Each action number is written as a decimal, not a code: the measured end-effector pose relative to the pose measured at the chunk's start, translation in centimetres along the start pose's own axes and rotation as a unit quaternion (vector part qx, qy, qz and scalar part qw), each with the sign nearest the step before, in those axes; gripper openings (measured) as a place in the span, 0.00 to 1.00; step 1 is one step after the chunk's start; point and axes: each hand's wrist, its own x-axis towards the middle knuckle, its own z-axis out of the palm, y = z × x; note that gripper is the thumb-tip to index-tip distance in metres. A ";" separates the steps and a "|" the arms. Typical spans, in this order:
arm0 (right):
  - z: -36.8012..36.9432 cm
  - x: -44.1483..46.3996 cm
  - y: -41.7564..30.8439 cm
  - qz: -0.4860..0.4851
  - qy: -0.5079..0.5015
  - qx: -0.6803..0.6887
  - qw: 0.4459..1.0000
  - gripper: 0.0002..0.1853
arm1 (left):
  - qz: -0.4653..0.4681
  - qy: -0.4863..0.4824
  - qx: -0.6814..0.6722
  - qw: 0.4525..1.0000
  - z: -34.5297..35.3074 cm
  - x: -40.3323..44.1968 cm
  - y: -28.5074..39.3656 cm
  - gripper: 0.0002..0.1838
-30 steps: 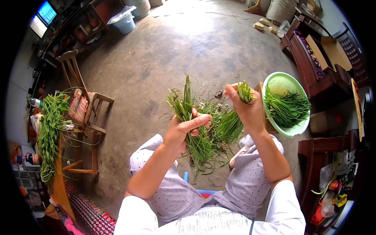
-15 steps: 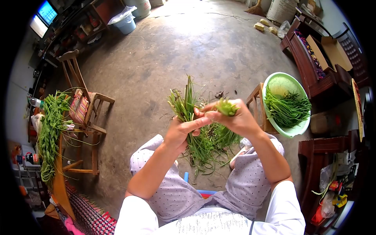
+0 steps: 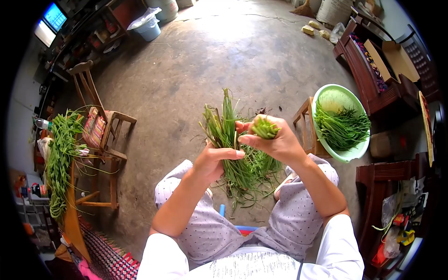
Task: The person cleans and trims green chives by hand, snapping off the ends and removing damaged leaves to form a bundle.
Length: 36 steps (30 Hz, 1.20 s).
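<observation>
My left hand [image 3: 212, 161] is wrapped round a loose bunch of garlic chives [image 3: 220, 125], thumb across the front, stem ends pointing up. Close on its right, my right hand [image 3: 283, 143] grips a second, tighter bunch of chives [image 3: 265, 128] whose pale green cut-looking ends face me. The right fingertips are by a pale stalk at the edge of the left bunch; whether they pinch it I cannot tell. Beneath both hands, a heap of loose green leaves [image 3: 247, 184] lies on the floor between my feet.
A light green colander [image 3: 333, 94] holding chives [image 3: 344, 128] stands on a wooden stool [image 3: 305, 119] at right. Leafy green vines [image 3: 63, 158] hang over a board at left, beside a wooden chair [image 3: 109, 123]. A blue bucket [image 3: 149, 31] stands at the back left.
My right hand has shifted slightly left and turned, so the ends of its bunch show more plainly. The left hand's bunch stands a little more spread; both hands keep their hold.
</observation>
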 end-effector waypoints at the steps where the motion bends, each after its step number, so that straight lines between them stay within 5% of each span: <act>1: 0.0 0.0 0.3 0.000 0.000 0.000 1.000 0.07 | 0.013 -0.002 0.012 1.000 -0.5 0.3 -0.4 0.31; 3: 0.4 -0.2 0.7 -0.040 -0.011 -0.109 0.993 0.08 | 0.026 -0.005 0.025 0.999 -0.5 0.4 -0.6 0.33; 6: 0.6 -0.1 1.6 -0.027 0.003 -0.090 0.996 0.11 | 0.016 -0.009 0.019 1.000 -0.1 0.3 -0.4 0.34; 12: 0.1 0.1 0.0 0.070 -0.001 0.054 0.996 0.06 | 0.019 -0.039 -0.083 0.996 0.1 0.7 0.6 0.04; 15: -1.4 -0.3 -1.0 0.151 0.018 0.057 0.987 0.08 | 0.046 0.035 -0.102 0.993 -0.9 1.1 0.5 0.03; 20: -2.8 -0.2 -1.1 0.136 0.005 0.191 0.972 0.11 | 0.072 0.184 -0.022 0.980 -3.0 1.4 0.7 0.06; 25: -2.8 0.2 -0.4 0.130 0.010 0.252 0.959 0.07 | 0.040 0.146 0.104 0.983 -1.0 0.9 0.4 0.08; 31: -2.0 0.4 0.1 0.146 -0.004 0.279 0.949 0.08 | 0.011 0.070 0.105 0.992 0.2 0.8 -0.4 0.14; 36: -1.2 0.0 -0.8 0.122 0.078 0.121 0.982 0.09 | 0.084 0.104 0.199 0.971 0.5 0.8 -0.7 0.10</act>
